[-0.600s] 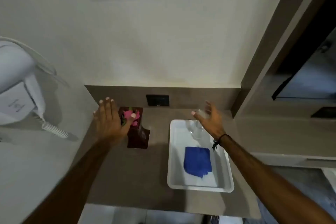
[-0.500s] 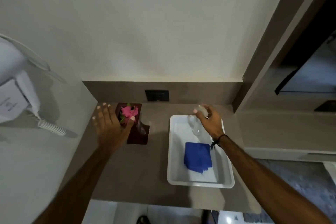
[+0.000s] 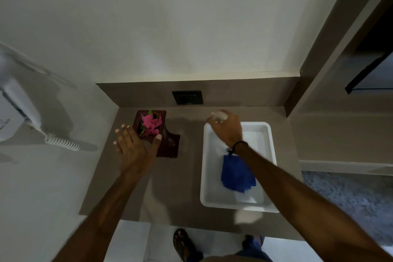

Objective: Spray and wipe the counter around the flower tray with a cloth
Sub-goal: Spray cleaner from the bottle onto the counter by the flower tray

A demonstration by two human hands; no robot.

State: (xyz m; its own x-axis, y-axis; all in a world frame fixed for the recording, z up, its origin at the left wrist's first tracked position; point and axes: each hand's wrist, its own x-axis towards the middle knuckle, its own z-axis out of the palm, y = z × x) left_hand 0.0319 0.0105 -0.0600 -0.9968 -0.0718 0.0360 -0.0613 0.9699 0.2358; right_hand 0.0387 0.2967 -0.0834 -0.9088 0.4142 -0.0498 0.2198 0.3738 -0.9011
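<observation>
The dark brown flower tray (image 3: pixel 168 147) with pink flowers (image 3: pixel 151 123) sits at the back left of the brown counter (image 3: pixel 180 187). My left hand (image 3: pixel 136 151) lies over its near end, with the thumb on the right side and the fingers down the left side. My right hand (image 3: pixel 227 132) is closed over the white-topped spray bottle (image 3: pixel 219 115) at the far left corner of the white bin (image 3: pixel 268 134); the bottle's body is hidden under the hand. A folded blue cloth (image 3: pixel 234 176) lies inside the bin.
A black wall socket (image 3: pixel 187 97) is set in the backsplash behind the tray. On the left wall hangs a white hair dryer with a coiled cord (image 3: pixel 61 142). A brown column (image 3: pixel 331 38) bounds the counter on the right. My sandalled foot (image 3: pixel 182 244) shows below the counter's front edge.
My right hand went from spread open above the bin to closed on the bottle top. My left hand slid from beside the flower tray onto its near end.
</observation>
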